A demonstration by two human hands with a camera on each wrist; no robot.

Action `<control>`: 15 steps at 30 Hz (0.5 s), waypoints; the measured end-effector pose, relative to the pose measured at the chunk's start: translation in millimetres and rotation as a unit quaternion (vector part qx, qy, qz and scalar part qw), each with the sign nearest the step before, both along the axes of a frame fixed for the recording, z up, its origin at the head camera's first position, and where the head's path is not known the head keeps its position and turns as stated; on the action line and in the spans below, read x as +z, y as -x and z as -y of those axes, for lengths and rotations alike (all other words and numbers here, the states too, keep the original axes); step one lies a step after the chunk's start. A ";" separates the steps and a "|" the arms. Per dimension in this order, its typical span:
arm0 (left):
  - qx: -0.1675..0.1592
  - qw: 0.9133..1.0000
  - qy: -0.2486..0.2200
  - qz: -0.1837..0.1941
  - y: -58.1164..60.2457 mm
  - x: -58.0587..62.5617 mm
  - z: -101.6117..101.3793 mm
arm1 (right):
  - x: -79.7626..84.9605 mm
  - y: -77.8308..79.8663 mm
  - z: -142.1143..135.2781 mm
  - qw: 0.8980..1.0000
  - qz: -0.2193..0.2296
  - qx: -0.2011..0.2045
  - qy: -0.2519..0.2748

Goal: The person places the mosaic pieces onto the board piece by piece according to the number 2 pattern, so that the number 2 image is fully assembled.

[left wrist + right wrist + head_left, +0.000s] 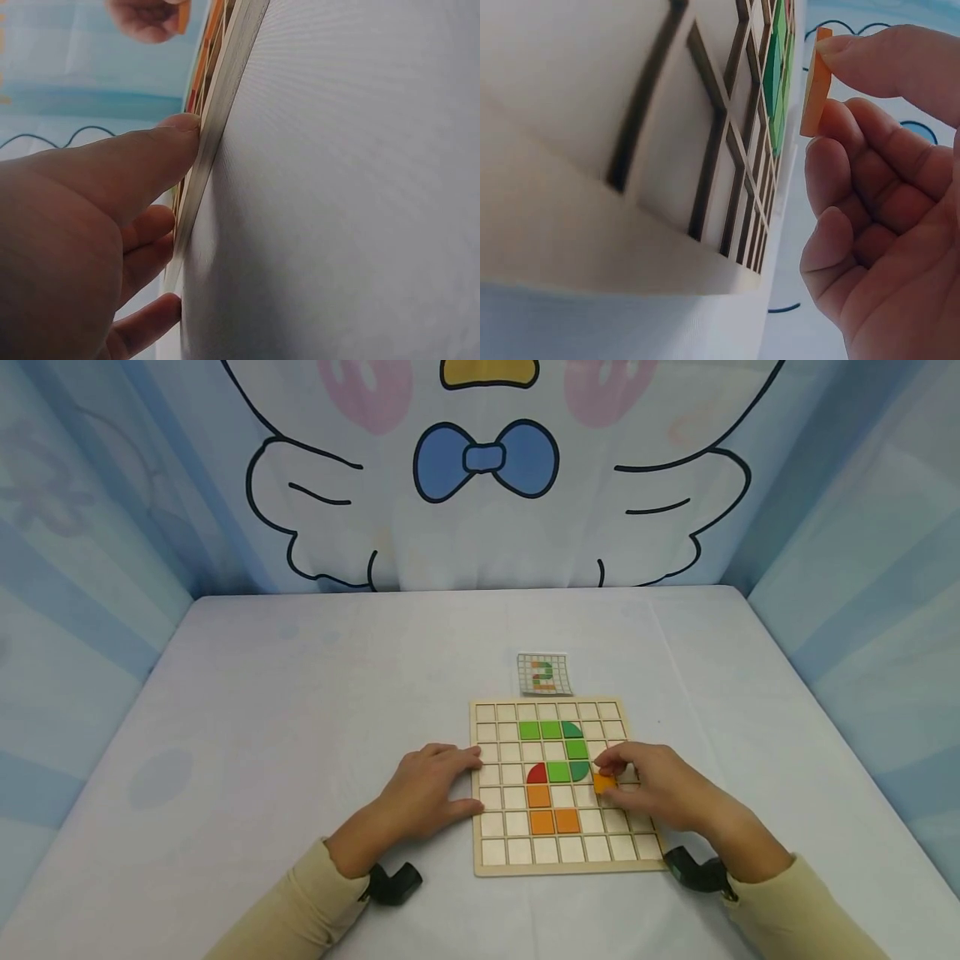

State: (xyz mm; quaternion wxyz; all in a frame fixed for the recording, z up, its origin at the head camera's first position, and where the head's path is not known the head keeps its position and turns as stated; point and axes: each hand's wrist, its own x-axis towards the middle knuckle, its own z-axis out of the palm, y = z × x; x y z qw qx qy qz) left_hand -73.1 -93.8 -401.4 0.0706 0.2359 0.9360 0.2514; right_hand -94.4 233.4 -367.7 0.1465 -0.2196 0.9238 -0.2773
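Observation:
A wooden grid board (570,867) lies on the table, with green, red and orange tiles set in some of its cells. My right hand (663,787) pinches an orange square tile (817,86) between thumb and fingers. In the right wrist view this tile is held up off the grid. My left hand (426,792) rests against the board's left edge, thumb and fingers extended and touching it. Two orange tiles (554,822) sit side by side in a lower row, below another orange tile (538,796). Above that is a red rounded tile (537,773).
Just behind the board lies a small pattern card (544,674) showing a coloured figure on a grid. The white table (300,693) extends around the board. Printed curtains (480,543) stand at its back and sides.

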 end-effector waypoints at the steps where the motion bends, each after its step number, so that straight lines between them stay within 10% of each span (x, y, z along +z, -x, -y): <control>1: 0.000 1.000 0.000 0.000 -0.1 -0.1 0.0 | 0.4 -1.0 1.1 1.000 0.006 0.002 0.001; 15: 0.002 1.000 0.000 -0.003 -0.3 -0.2 0.0 | -5.2 -5.9 8.1 0.998 0.001 0.062 0.006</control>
